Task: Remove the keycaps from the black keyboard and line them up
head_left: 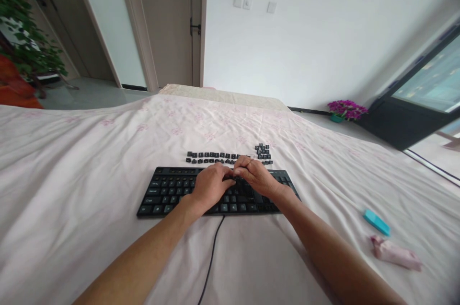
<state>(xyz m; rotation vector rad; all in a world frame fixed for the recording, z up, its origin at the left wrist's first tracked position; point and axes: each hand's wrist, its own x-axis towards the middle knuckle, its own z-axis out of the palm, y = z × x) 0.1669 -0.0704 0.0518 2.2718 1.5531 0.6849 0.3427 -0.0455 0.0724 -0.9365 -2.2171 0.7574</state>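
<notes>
A black keyboard [168,191] lies on a pale pink bedsheet [89,161], its cable [210,262] running toward me. Both hands rest over its upper middle. My left hand [210,185] is curled with fingers bent down onto the keys. My right hand [256,174] is pinched, fingertips together at the keyboard's top edge; what they hold is too small to make out. Several loose black keycaps [215,157] lie in a row just beyond the keyboard, with a small cluster of keycaps [264,150] at the right end.
A teal flat object [376,222] and a pink crumpled cloth [395,253] lie on the sheet at right. A potted plant [25,36] stands far left, purple flowers [347,109] on the floor by a dark window frame [413,113]. Doors [168,22] are behind.
</notes>
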